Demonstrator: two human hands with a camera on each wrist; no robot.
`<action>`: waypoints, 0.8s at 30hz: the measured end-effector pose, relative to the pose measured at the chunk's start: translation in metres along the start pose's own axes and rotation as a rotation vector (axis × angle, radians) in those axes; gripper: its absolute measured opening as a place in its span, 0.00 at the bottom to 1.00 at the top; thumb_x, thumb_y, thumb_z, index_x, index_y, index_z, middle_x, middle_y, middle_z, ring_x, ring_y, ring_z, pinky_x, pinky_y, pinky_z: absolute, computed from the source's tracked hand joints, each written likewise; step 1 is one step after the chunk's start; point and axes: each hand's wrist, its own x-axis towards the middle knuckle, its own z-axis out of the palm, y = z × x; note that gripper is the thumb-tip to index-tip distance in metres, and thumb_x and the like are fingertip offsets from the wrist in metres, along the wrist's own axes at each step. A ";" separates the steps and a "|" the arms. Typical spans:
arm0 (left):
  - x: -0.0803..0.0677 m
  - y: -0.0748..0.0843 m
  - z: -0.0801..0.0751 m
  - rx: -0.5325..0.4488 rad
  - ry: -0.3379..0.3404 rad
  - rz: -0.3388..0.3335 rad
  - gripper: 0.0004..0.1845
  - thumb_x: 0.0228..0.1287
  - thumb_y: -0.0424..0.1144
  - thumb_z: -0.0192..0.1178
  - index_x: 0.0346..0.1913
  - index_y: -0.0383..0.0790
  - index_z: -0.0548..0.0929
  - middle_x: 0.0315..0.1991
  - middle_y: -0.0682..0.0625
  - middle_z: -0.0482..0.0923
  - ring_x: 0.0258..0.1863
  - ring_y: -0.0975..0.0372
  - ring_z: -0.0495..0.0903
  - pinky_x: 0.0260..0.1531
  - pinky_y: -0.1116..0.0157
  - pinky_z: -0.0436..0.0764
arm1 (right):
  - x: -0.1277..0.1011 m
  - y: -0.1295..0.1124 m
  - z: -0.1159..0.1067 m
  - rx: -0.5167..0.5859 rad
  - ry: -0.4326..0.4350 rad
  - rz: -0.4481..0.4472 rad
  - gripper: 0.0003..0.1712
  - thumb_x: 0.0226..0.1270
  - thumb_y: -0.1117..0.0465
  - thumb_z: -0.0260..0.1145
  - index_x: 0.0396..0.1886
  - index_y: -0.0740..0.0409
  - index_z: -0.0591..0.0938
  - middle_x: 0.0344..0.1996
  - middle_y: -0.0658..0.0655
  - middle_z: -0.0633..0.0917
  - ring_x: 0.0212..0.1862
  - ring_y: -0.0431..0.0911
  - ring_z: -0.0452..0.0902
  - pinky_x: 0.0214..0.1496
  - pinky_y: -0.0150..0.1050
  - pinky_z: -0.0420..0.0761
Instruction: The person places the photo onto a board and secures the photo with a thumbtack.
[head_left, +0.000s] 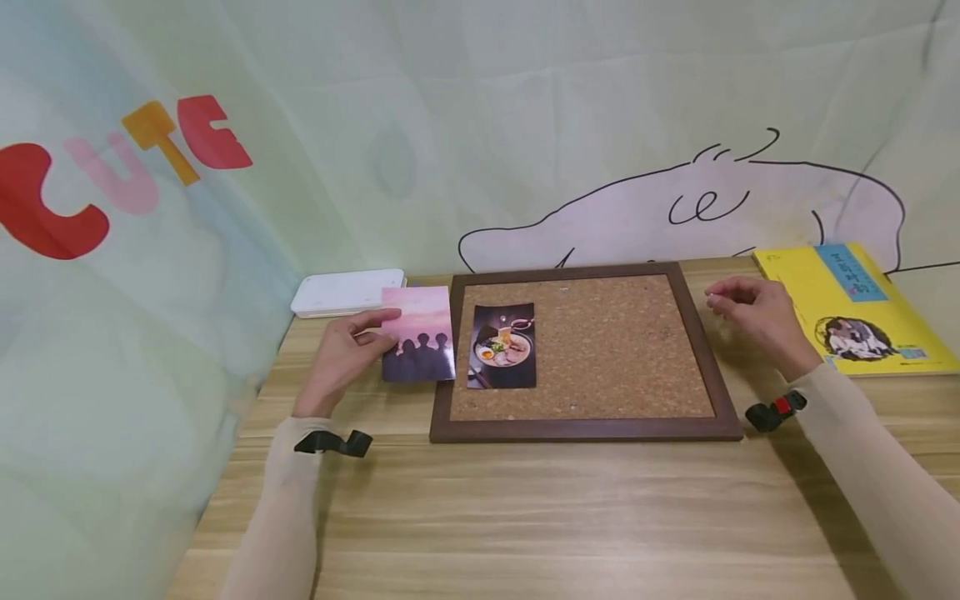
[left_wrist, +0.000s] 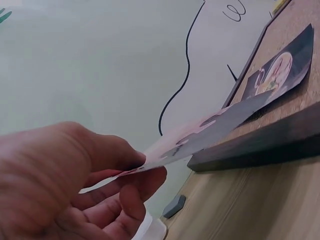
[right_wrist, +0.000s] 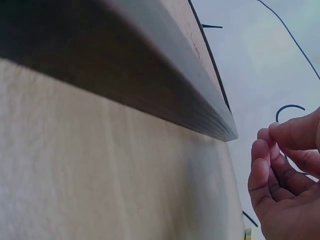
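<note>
Flatly, left hand [head_left: 337, 358] pinches a glossy rectangular photo [head_left: 417, 345] beside cork board [head_left: 600, 350].

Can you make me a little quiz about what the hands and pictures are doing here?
1. True or false: the left hand holds the pink sunset photo card.
2. Which picture lies on the brown-framed cork board? A: dark ramen-bowl photo card; B: a map; C: a calendar.
3. Where is the yellow book compared with the cork board?

Key
1. True; thumb and fingers pinch its left edge.
2. A.
3. To the board's right on the wooden table, beyond the right hand, whose fingertips are pressed together; what they hold, if anything, is too small to tell.
</note>
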 end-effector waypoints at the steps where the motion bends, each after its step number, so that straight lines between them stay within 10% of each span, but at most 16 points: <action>1: 0.001 0.001 0.001 0.000 -0.007 0.002 0.22 0.64 0.33 0.66 0.61 0.41 0.82 0.56 0.40 0.81 0.35 0.70 0.84 0.35 0.73 0.79 | 0.000 -0.001 0.000 0.007 0.003 -0.004 0.21 0.74 0.49 0.62 0.56 0.59 0.81 0.40 0.47 0.83 0.41 0.42 0.76 0.39 0.27 0.76; 24: 0.028 0.033 0.061 0.053 -0.127 0.042 0.24 0.61 0.33 0.64 0.62 0.47 0.83 0.55 0.43 0.80 0.35 0.60 0.85 0.28 0.70 0.76 | -0.003 -0.019 0.005 0.012 -0.008 0.032 0.28 0.74 0.42 0.59 0.59 0.58 0.81 0.56 0.63 0.82 0.53 0.49 0.71 0.53 0.43 0.70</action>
